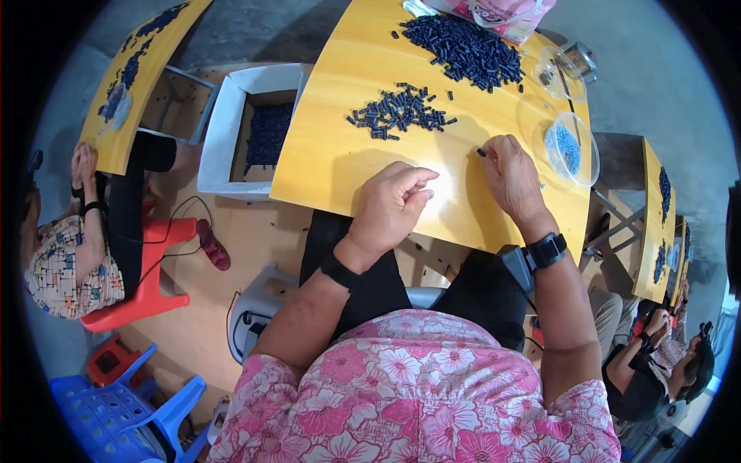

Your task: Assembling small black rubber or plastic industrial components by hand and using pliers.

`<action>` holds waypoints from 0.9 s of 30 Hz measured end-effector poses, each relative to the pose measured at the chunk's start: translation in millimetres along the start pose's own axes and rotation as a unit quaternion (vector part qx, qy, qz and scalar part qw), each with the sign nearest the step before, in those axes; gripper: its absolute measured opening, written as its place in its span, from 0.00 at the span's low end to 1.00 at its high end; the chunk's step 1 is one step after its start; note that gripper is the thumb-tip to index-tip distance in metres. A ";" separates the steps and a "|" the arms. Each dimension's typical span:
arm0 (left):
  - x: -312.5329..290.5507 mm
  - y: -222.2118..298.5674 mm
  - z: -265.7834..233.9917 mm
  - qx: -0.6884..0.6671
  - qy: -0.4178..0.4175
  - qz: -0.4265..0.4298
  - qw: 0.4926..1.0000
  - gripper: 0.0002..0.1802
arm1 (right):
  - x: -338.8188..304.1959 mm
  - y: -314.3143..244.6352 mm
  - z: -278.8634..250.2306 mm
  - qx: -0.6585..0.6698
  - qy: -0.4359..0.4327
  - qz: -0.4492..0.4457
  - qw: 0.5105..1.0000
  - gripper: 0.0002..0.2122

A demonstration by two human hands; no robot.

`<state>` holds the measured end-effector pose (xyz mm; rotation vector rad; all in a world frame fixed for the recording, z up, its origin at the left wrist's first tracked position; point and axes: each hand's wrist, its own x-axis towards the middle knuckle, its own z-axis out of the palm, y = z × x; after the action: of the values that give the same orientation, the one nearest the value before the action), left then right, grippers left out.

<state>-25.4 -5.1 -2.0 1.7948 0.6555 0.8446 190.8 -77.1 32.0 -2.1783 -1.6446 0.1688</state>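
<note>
My right hand [511, 176] is closed over the yellow table [324, 166], with a small black cylindrical piece [482, 152] pinched at its fingertips. To its left, near the table's front edge, my left hand [390, 207] has thumb and forefinger curled towards each other; whatever they hold, if anything, is too small to make out. Beyond my hands lies a loose pile of short dark cylindrical pieces [403, 113]. A bigger heap of the same pieces [467, 50] spreads behind it. Right of my right hand, a clear round tub [594, 158] contains small blue bits [568, 148].
A second clear tub [562, 73] and a metal cup [583, 60] stand at the far right, near a pink bag [505, 15]. Left of the table, a white box [224, 139] holds dark pieces. Other people sit at tables on both sides. A blue stool [116, 417] stands lower left.
</note>
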 end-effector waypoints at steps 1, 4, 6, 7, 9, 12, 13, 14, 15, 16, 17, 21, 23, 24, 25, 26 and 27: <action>1.0 2.7 -0.5 0.006 -0.016 -0.016 1.000 0.12 | -5.6 3.7 2.1 0.000 0.002 0.001 1.000 0.07; 1.3 3.5 -0.3 0.014 -0.032 -0.036 0.999 0.12 | -14.5 8.3 6.5 -0.013 0.004 0.015 1.000 0.06; 0.5 1.0 0.3 0.014 -0.033 -0.040 0.999 0.12 | -15.2 6.2 6.2 -0.003 0.008 0.004 1.000 0.06; 0.1 -0.6 0.5 0.022 -0.029 -0.037 0.999 0.12 | -15.6 5.0 6.0 -0.002 0.008 0.004 1.000 0.06; -0.5 -0.2 0.1 0.031 -0.023 -0.033 0.999 0.12 | -14.2 3.3 5.8 0.004 -0.001 0.017 1.000 0.07; 0.1 2.7 -0.6 0.029 -0.027 -0.040 0.998 0.13 | -10.0 2.3 3.9 0.003 0.007 0.056 0.998 0.08; 0.2 3.1 -0.3 0.030 -0.029 -0.039 0.998 0.13 | -6.4 0.4 2.7 0.003 0.006 0.055 0.998 0.08; 0.3 2.9 -0.1 0.031 -0.030 -0.039 0.998 0.13 | -0.5 -2.0 0.9 0.026 0.032 0.026 0.999 0.08; -0.1 2.5 0.0 0.030 -0.028 -0.040 0.998 0.13 | 5.5 -6.2 -1.1 0.049 0.059 -0.002 0.997 0.08; -0.4 1.7 -0.1 0.027 -0.025 -0.038 0.999 0.13 | 12.3 -12.5 -1.3 0.049 0.057 -0.003 0.997 0.08; -0.9 1.0 -0.5 0.025 -0.022 -0.036 0.999 0.13 | 20.4 -21.2 0.4 0.076 0.062 -0.017 0.995 0.08; 0.0 2.3 -1.2 0.025 -0.027 -0.037 0.999 0.12 | 52.2 -34.7 21.6 0.104 0.073 -0.053 0.990 0.05; -0.3 0.9 0.5 0.012 -0.007 -0.017 1.000 0.12 | 64.9 -39.5 28.6 0.065 0.067 -0.074 0.993 0.06; -0.5 0.9 0.1 0.011 -0.006 -0.019 1.000 0.12 | 69.6 -42.4 31.5 0.065 0.065 -0.075 0.993 0.06; -0.3 1.9 -0.6 0.009 -0.007 -0.018 1.000 0.12 | 73.9 -45.2 33.5 0.051 0.057 -0.064 0.995 0.06; -0.1 1.7 -1.0 0.006 -0.008 -0.018 1.000 0.11 | 77.4 -46.7 35.2 0.036 0.048 -0.053 0.997 0.07; -0.2 1.1 -1.4 0.005 -0.007 -0.019 1.000 0.11 | 80.4 -47.6 36.7 0.036 0.046 -0.054 0.997 0.07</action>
<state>-26.6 -4.8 -0.8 1.7901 0.6836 0.8027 160.0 18.4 28.4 -2.0096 -1.6730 0.0931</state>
